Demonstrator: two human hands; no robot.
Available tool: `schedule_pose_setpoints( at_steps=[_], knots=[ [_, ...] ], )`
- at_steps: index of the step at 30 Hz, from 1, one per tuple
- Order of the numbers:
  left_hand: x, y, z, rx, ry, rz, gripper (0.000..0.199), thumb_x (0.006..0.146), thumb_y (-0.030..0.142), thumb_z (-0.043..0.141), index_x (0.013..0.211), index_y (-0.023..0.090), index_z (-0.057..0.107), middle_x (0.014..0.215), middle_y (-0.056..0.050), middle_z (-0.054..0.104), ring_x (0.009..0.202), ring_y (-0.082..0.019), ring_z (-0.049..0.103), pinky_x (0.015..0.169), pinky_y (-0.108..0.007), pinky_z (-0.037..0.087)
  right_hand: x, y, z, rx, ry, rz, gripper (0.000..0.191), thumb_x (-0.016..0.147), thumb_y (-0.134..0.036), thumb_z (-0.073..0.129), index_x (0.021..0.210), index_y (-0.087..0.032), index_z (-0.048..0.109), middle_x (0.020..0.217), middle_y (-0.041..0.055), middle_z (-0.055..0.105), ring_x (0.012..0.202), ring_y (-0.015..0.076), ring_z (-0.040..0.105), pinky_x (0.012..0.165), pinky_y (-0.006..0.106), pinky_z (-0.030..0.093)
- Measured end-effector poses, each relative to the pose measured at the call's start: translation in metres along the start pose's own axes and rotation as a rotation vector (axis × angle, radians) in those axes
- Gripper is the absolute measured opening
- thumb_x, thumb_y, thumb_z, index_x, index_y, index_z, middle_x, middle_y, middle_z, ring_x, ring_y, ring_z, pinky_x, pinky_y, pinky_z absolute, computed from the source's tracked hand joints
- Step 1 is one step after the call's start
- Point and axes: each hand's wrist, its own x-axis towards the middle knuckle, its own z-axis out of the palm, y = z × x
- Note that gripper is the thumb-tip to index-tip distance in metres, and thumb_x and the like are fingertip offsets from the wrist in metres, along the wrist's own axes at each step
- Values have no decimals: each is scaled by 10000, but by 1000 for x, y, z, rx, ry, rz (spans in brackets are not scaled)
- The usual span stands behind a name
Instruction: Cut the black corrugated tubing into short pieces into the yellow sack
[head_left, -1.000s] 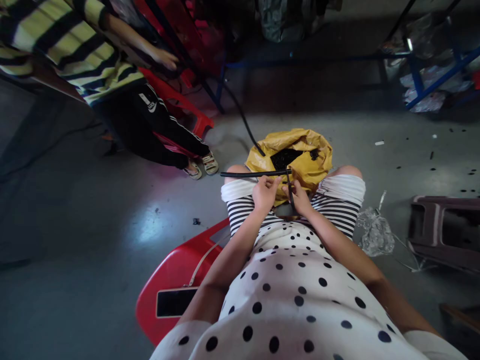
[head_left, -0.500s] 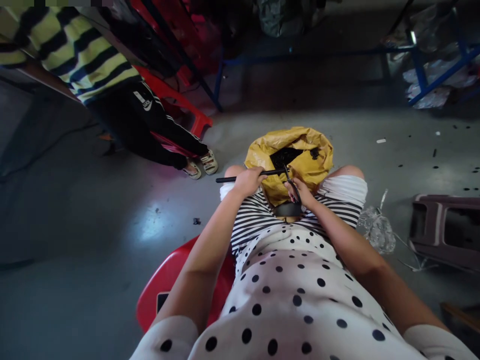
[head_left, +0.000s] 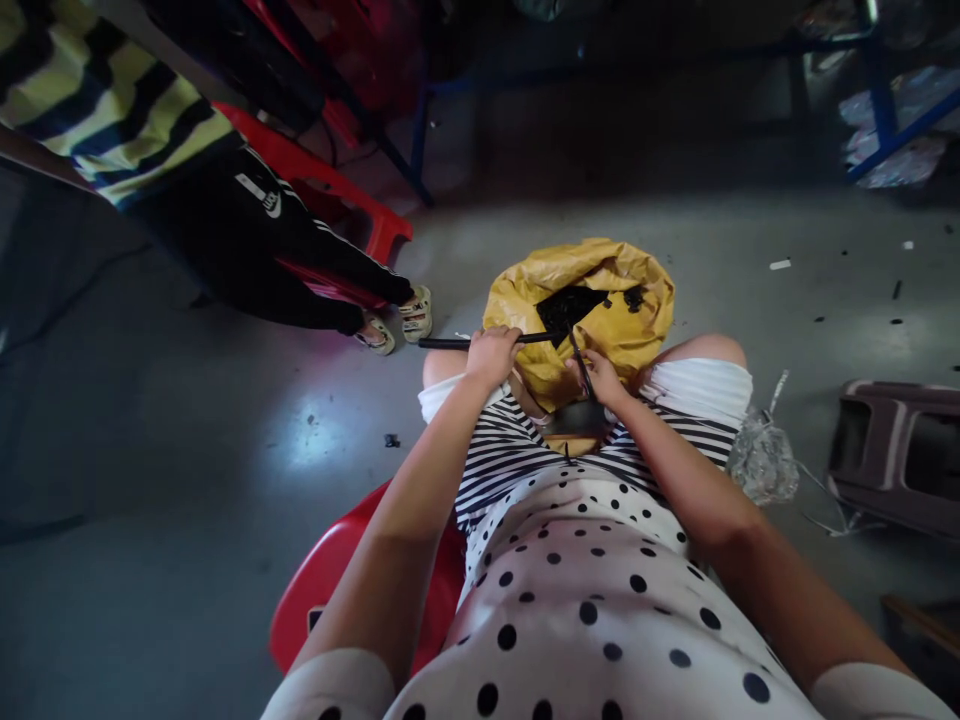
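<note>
A thin black rod-like strip (head_left: pixel 444 344) is gripped in my left hand (head_left: pixel 493 357), its ends sticking out on both sides. My right hand (head_left: pixel 600 378) is closed around dark scissors (head_left: pixel 583 362), whose blades point up and away beside the strip's right end. Below both hands, between my knees, stands a yellow sack (head_left: pixel 600 262) with its mouth rolled open. Black material (head_left: pixel 570 308) shows inside it, and small black bits lie on its fold. A dark rounded piece (head_left: pixel 576 418) rests in front of the sack near my lap; I cannot tell what it is.
Under me is a red seat (head_left: pixel 330 590). At the left a person in black trousers (head_left: pixel 247 260) is by a red plastic chair (head_left: pixel 382 225). A brown stool (head_left: pixel 885 440) and a crumpled clear plastic bag (head_left: pixel 766 462) are on the right. Blue metal framing (head_left: pixel 885 120) stands farther back.
My left hand and the black strip have shifted slightly left and up. The scissors, spread before, now look closed beside the strip's end. The view has tilted a little downward.
</note>
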Motion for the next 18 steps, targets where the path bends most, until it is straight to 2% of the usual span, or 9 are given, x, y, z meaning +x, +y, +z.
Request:
schedule_pose_setpoints(
  at_steps=[3, 6, 9, 12, 18],
  knots=[
    [-5, 4, 1, -18, 39, -26, 296, 1064, 344, 493, 1265, 223, 674, 1276, -134, 728, 1224, -323, 632, 1023, -450, 437, -2, -1, -1, 53, 7, 41, 651, 676, -586, 887, 1073, -269, 479, 621, -91, 522, 441, 121, 519, 403, 245, 409],
    [-11, 12, -2, -60, 76, -9, 307, 1071, 344, 483, 1280, 219, 670, 1267, -128, 735, 1216, -313, 642, 1013, -436, 443, -12, -4, -2, 49, -5, 1, 741, 670, -523, 912, 1174, -280, 427, 671, -100, 499, 477, 117, 493, 427, 246, 388],
    [-16, 21, -6, -105, 121, 20, 319, 1077, 349, 473, 1288, 212, 669, 1247, -124, 741, 1206, -303, 649, 992, -416, 456, -25, -4, -6, -26, 21, -59, 676, 708, -537, 885, 1147, -264, 449, 713, -81, 471, 554, 126, 489, 474, 256, 383],
    [-19, 28, -7, -128, 146, 38, 333, 1078, 346, 477, 1311, 197, 663, 1244, -124, 742, 1199, -301, 655, 985, -410, 463, -34, -2, -10, -98, 73, -54, 650, 715, -577, 864, 1117, -250, 470, 779, -54, 484, 633, 142, 511, 535, 275, 422],
    [-18, 33, -5, -128, 151, 15, 328, 1079, 340, 467, 1288, 187, 669, 1236, -132, 740, 1196, -301, 659, 983, -411, 480, -33, 0, -13, -145, 124, -43, 703, 669, -629, 863, 1123, -235, 499, 931, 1, 542, 756, 169, 569, 616, 308, 480]
  ],
)
